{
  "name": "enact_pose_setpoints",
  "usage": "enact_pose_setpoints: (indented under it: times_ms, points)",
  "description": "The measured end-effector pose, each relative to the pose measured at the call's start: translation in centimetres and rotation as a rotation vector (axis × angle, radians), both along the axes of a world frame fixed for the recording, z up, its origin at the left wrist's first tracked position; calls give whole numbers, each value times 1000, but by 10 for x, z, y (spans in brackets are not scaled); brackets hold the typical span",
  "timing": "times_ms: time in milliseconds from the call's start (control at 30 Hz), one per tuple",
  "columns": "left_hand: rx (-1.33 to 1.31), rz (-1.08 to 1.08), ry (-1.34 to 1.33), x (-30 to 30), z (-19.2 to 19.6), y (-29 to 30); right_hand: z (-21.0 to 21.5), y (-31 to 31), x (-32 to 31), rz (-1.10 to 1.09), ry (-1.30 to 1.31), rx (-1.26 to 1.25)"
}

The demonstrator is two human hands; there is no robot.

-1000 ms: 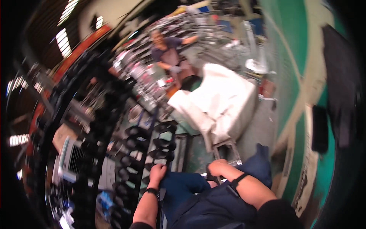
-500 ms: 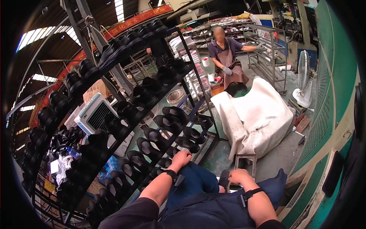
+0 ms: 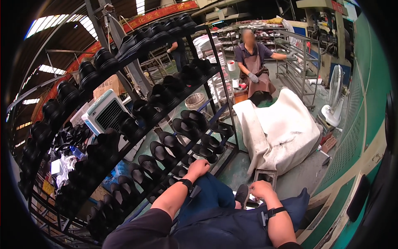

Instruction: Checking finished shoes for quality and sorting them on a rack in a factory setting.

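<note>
Black shoes (image 3: 200, 152) stood on 1 rack (image 3: 222, 68) just beyond and left of the left hand (image 3: 199, 167), too overlapped to count surely. That hand's fingers were curled; whether it gripped anything could not be told. The right hand (image 3: 262, 189), also curled, with its grip unclear, was just beside 1 dark shoe (image 3: 242, 194) to its left. Beyond it were 1 white cover (image 3: 284, 128), 1 fan (image 3: 331, 116) and 1 seated co-worker (image 3: 253, 62); far beyond the left hand, 1 red banner (image 3: 163, 14) bore writing.
</note>
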State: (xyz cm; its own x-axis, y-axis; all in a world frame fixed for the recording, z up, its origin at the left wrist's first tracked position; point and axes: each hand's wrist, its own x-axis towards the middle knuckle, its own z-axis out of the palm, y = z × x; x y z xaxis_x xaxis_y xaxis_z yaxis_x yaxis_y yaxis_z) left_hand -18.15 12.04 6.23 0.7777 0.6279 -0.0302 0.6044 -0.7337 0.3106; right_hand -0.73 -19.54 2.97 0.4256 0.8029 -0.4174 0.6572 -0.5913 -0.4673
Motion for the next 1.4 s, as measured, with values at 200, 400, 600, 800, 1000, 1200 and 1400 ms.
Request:
enact_pose_setpoints:
  times_ms: [200,400,600,800,1000,1200,1400]
  points:
    - [-17,-2,4,6,0,-1,-35,3,8,-185,-248,166]
    - [-7,-13,38,6,-1,0,0,0,-1,86,180,-76]
    - [-25,-24,30,5,-7,2,-33,2,-1,87,33,-21]
    - [-16,-35,17,7,-18,14,-36,2,7,-13,-101,203]
    - [-71,-53,19,13,-25,26,-21,6,-1,244,43,-51]
    - [-33,-101,16,15,-26,21,-21,-2,8,122,-30,47]
    - [-56,-72,56,12,-24,22,-17,7,-4,234,35,-136]
